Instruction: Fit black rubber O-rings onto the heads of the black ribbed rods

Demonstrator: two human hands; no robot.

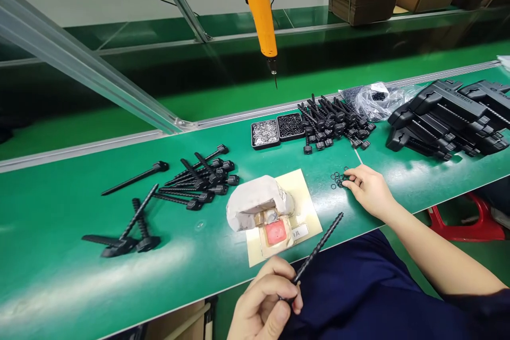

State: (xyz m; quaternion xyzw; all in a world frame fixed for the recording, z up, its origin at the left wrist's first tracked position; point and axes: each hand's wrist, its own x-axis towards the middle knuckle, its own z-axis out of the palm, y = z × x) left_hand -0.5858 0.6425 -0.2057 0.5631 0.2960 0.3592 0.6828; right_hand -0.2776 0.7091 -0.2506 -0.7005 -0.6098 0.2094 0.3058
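My left hand [269, 297], low in the view, is closed round the head end of a black threaded rod [319, 247]. The rod slants up to the right, and my fingers hide most of its head. On the green table, my right hand [368, 188] reaches a small cluster of thin black rubber rings [337, 179]. Its thumb and index finger are slightly apart, with the fingertips at the rings. Between the hands and to the left stands a whitish moulded fixture [258, 199] with a pink pad [276, 231], on a cream board [305, 191].
More black rods lie left [203, 178] and in a heap behind [330, 119]. Two small trays hold silvery parts [265, 133] and black parts [290, 125]. Black clamp-like tool bodies [446, 117] are stacked right, beside a plastic bag [372, 100]. An orange electric screwdriver [261, 16] hangs overhead.
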